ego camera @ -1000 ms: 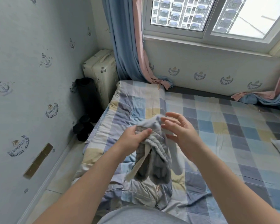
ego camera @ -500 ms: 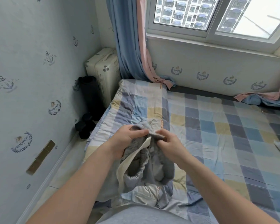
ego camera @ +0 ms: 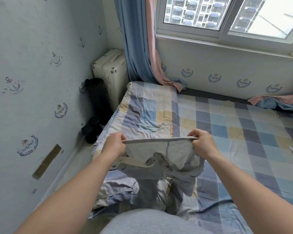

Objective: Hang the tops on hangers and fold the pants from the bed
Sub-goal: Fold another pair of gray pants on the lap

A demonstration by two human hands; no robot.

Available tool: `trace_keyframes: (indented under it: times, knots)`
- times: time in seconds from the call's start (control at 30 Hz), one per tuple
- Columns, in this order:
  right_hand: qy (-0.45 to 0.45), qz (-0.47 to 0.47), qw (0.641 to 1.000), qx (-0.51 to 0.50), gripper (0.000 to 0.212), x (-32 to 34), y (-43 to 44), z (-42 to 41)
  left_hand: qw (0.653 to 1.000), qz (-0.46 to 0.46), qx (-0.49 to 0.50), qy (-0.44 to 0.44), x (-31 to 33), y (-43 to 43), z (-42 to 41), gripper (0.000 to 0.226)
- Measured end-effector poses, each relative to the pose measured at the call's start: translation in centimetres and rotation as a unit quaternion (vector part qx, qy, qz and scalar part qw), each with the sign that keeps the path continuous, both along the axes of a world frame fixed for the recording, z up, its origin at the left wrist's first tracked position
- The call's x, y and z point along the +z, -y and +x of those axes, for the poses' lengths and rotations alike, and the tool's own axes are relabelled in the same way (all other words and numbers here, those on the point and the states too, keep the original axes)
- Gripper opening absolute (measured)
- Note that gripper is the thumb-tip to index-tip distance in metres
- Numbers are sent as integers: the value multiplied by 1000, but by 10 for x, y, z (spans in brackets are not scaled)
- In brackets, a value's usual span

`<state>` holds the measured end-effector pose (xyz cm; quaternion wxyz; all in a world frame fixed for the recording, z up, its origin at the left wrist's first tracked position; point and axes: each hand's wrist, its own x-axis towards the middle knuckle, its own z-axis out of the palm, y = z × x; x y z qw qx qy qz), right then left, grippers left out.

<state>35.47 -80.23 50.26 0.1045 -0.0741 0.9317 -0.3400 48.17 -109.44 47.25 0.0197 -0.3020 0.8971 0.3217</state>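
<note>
The hands have drawn apart: half a second ago they were bunched close together on a crumpled grey wad, and now the left hand (ego camera: pixel 114 144) and the right hand (ego camera: pixel 202 144) each pinch one end of the waistband and stretch it into a flat, straight strip between them. A second ago the right hand's fingers were spread and free; now its fingers and thumb are clamped on the cloth, as are the left's. The pants (ego camera: pixel 178 153) are held in the air over the near left corner of the bed (ego camera: pixel 254 135), above a rumpled quilt (ego camera: pixel 149 112) that runs along the bed's left edge. They are soft grey knit, with a darker seam running down from the middle of the waistband, and below the taut band the fabric sags in loose folds. A flat cream tape (ego camera: pixel 134 162) trails across the lower left of the pants. Both the quilt and the sheet carry a check of blue, grey, yellow and white squares; the quilt is puffy and creased, the sheet flatter with fine wrinkles. Off the bed's far left corner stands a hard cream suitcase (ego camera: pixel 108 71) with ribbed sides, and a black roll (ego camera: pixel 95 92) stands upright beside it. A blue and pink curtain (ego camera: pixel 139 48) hangs in long folds, its hem pooling on the bed's far edge.
</note>
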Motion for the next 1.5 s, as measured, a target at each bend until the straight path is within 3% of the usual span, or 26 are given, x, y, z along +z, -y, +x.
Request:
trace_keyframes:
  times: [0.17, 0.27, 0.37, 0.47, 0.57, 0.63, 0.73, 0.87, 0.93, 1.03, 1.23, 1.33, 1.4, 1.5]
  knots:
    - [9, 148, 987, -67, 29, -27, -58, -10, 993, 14, 87, 84, -45, 30, 34, 23]
    - [40, 155, 979, -128, 25, -36, -83, -7, 984, 52, 126, 111, -59, 44, 48, 20]
    - [114, 19, 964, -240, 24, -42, -87, -2, 971, 122, 182, 95, -66, 54, 49, 21]
    - [276, -206, 862, -373, 18, -40, -78, 1, 929, 227, 278, 87, -60, 47, 47, 19]
    - [364, -322, 767, -418, 12, -43, -72, -4, 873, 330, 356, 61, -57, 41, 45, 19]
    - [371, -361, 736, -436, 14, -46, -70, -6, 829, 398, 391, 45, -55, 42, 45, 21]
    - [315, -346, 767, -439, 24, -49, -67, -9, 756, 495, 427, 28, -53, 47, 47, 29]
    - [218, -267, 841, -417, 44, -46, -64, -11, 677, 579, 454, -16, -40, 46, 46, 35]
    - [228, -270, 842, -407, 44, -43, -64, -12, 643, 605, 468, -44, -36, 44, 44, 35]
    - [268, -316, 813, -409, 26, -36, -64, -15, 613, 621, 482, -80, -34, 43, 39, 35]
    - [330, -416, 775, -341, 5, -20, -58, -21, 608, 642, 454, -112, -32, 42, 23, 20]
    - [343, -454, 777, -270, 10, -18, -59, -26, 619, 654, 419, -116, -32, 43, 16, 11]
    - [333, -480, 779, -227, 17, -17, -59, -26, 657, 638, 388, -104, -32, 39, 12, 5]
    - [279, -466, 816, -197, 26, -18, -56, -24, 761, 532, 359, -95, -33, 29, 8, 12]
